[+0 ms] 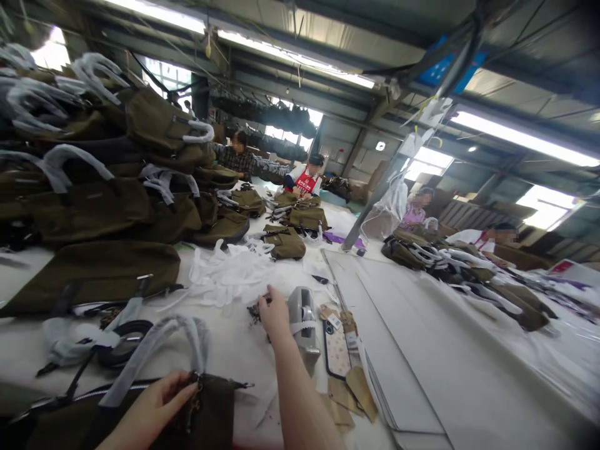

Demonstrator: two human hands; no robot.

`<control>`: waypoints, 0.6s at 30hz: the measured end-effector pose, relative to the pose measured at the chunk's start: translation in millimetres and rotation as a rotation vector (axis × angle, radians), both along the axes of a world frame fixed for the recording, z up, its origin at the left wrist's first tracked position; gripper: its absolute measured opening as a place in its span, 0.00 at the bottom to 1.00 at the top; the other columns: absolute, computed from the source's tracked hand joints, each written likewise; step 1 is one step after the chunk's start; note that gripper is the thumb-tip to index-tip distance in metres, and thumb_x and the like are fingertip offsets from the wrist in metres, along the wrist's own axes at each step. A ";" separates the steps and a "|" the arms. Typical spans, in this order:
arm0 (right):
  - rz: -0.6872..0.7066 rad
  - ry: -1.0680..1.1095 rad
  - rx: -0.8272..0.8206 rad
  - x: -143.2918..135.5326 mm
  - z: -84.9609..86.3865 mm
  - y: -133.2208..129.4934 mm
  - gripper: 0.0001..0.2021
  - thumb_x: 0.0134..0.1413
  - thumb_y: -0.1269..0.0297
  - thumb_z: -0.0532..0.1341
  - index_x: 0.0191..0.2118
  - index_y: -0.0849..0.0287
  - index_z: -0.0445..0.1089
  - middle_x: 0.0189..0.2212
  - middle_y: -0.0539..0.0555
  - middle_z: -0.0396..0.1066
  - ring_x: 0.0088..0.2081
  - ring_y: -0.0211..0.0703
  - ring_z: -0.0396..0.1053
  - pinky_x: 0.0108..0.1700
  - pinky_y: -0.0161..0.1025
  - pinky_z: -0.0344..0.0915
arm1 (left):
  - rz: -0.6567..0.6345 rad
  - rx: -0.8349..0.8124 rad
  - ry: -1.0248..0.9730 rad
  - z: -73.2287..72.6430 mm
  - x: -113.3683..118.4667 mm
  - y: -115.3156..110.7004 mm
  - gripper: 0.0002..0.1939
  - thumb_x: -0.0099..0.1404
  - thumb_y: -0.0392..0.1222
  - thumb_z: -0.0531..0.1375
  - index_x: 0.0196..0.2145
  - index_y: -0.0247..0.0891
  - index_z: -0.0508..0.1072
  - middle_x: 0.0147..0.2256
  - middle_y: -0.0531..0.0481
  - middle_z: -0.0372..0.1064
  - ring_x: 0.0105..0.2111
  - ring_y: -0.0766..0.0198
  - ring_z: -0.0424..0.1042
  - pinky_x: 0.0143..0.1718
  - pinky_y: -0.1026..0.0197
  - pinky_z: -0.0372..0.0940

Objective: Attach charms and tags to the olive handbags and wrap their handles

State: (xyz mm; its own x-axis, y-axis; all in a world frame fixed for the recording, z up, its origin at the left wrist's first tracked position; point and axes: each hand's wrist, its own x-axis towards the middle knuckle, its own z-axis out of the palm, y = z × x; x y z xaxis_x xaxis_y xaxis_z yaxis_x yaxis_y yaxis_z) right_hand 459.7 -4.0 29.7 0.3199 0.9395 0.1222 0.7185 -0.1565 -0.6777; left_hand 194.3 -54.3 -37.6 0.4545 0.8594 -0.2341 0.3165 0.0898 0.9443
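Where the far left begins, a high pile of olive bags stands on the bench, with pale wrapping around their handles. Below this pile lies one flat olive bag, and nearer is a coiled black strap. At the bottom left is the near bag, of dark olive colour, its zipper running along the top edge. The left hand is upon this bag, at the foot of its wrapped handle. Its grip is nearly together, thumb and fingers closed on a brass-coloured clasp, which hangs at the front of the bag. Behind, white strips lie in a loose heap.

To the right of the near bag, the right hand reaches forward, its fingers bent at some small dark pieces. If this grip is apart or together on a piece, I cannot tell. Just beside it stands a grey tape dispenser, then a phone among brown tags. Farther right are wide white sheets and another bag pile. Across the bench, a person in a red apron is sitting.
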 end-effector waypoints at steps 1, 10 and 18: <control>-0.065 -0.003 0.110 -2.0 3.0 -15.3 0.23 0.61 0.63 0.54 0.60 0.68 0.61 0.52 0.69 0.67 0.53 0.55 0.66 0.53 0.49 0.62 | 0.006 0.023 0.004 -0.3 -2.0 -4.3 0.23 0.56 0.65 0.59 0.32 0.43 0.77 0.33 0.51 0.77 0.40 0.49 0.74 0.47 0.51 0.67; -0.054 0.514 0.602 -57.5 6.5 -157.8 0.09 0.54 0.58 0.61 0.38 0.57 0.68 0.33 0.55 0.68 0.34 0.44 0.66 0.38 0.40 0.64 | 0.472 0.357 0.076 21.6 -45.7 -64.1 0.32 0.54 0.64 0.61 0.49 0.40 0.71 0.52 0.40 0.70 0.51 0.45 0.70 0.56 0.46 0.63; 0.432 1.247 -0.091 -150.6 -16.7 -190.7 0.17 0.37 0.58 0.66 0.34 0.56 0.63 0.28 0.49 0.64 0.26 0.37 0.61 0.28 0.32 0.57 | 0.251 -0.060 -0.403 58.1 -74.1 -114.5 0.35 0.56 0.59 0.64 0.55 0.37 0.66 0.57 0.39 0.67 0.58 0.47 0.65 0.58 0.50 0.62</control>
State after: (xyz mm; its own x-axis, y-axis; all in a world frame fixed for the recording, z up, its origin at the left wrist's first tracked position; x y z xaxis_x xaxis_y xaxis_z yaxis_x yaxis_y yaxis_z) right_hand 309.1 -194.7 13.0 -0.1547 0.9826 -0.1024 -0.3716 -0.1539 -0.9155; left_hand 120.2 -168.8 20.5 0.2998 0.9445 -0.1344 -0.1120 0.1747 0.9782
